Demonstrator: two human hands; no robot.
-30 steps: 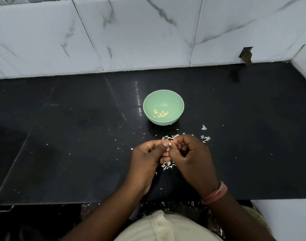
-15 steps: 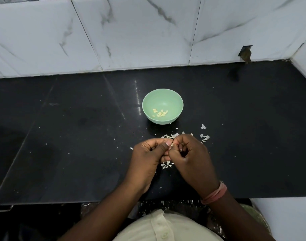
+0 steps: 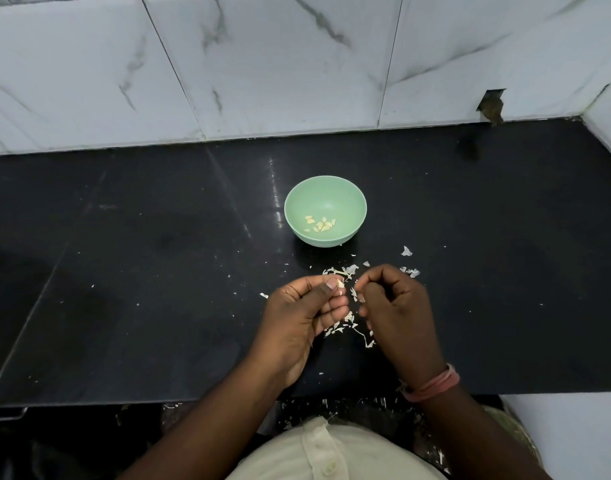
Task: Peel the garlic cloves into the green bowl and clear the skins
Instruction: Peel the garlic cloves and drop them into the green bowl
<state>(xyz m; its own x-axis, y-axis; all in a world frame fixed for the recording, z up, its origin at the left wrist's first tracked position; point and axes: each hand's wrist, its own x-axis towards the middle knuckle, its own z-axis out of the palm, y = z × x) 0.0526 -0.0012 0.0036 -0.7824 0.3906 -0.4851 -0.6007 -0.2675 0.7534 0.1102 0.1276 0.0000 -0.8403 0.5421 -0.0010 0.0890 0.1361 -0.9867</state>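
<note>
The green bowl (image 3: 325, 192) stands on the black counter (image 3: 141, 271), with several peeled garlic cloves (image 3: 319, 224) in its bottom. In front of it, my left hand (image 3: 304, 317) pinches a small garlic clove (image 3: 340, 283) between thumb and forefinger. My right hand (image 3: 394, 306) is just to the right, fingers curled, pinching a scrap of garlic skin (image 3: 353, 292) at its fingertips. White skins (image 3: 342, 271) lie scattered on the counter around and under both hands.
A marble-tiled wall (image 3: 297, 64) backs the counter, with a side wall at the right (image 3: 609, 119). A small dark notch (image 3: 492, 105) is in the wall at the back right. More skin flakes (image 3: 406, 251) lie right of the bowl.
My hands were pressed together on the clove; now they have drawn a little apart, and the right hand has pulled a scrap of skin away.
</note>
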